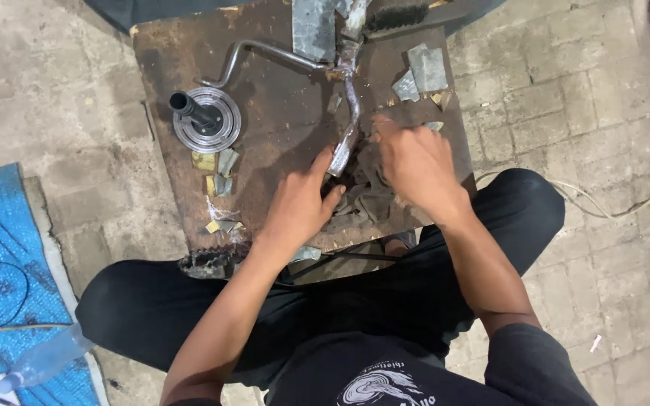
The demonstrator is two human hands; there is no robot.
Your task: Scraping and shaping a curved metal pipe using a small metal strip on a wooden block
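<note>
Where both hands meet, bent shiny metal pipe (346, 128), left hand (299, 207) loosely touching, right hand (415, 162) clenched beside it

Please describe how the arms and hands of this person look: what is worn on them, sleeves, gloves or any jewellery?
Both arms are bare from the upper arm down. The right arm comes out of a short dark grey sleeve of a T-shirt with a white printed graphic on the chest. The left hand and the right hand wear no gloves. No watch, ring or bracelet shows. The left sleeve is out of view.
</note>
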